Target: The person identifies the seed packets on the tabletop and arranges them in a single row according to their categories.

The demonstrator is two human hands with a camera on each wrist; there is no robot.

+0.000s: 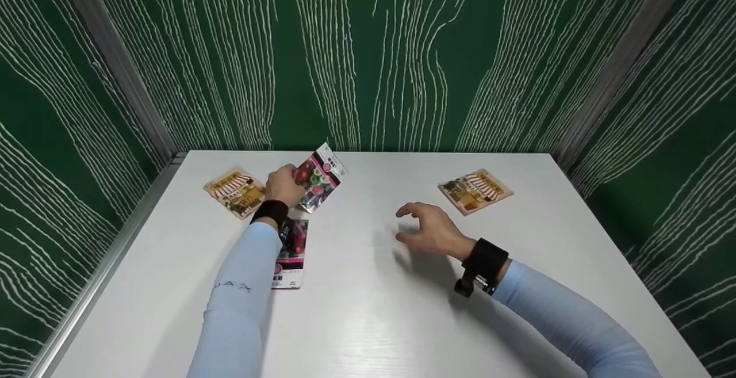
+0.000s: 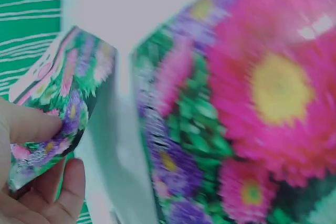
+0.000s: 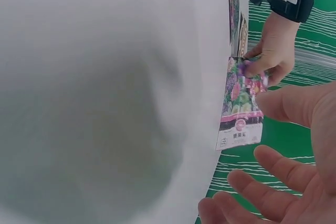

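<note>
Flower seed packet (image 1: pixel 319 178) pinched in left hand (image 1: pixel 283 185) above desk (image 1: pixel 368 309); right hand (image 1: pixel 431 231) spread, empty, right of packet.

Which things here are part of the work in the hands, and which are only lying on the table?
In hand:
- flower packet, lifted, pinched by the left hand
- right hand, holding nothing, fingers relaxed above the table

Lying about:
- second flower packet, flat, partly under the left forearm
- striped packet at left
- striped packet at right
</note>
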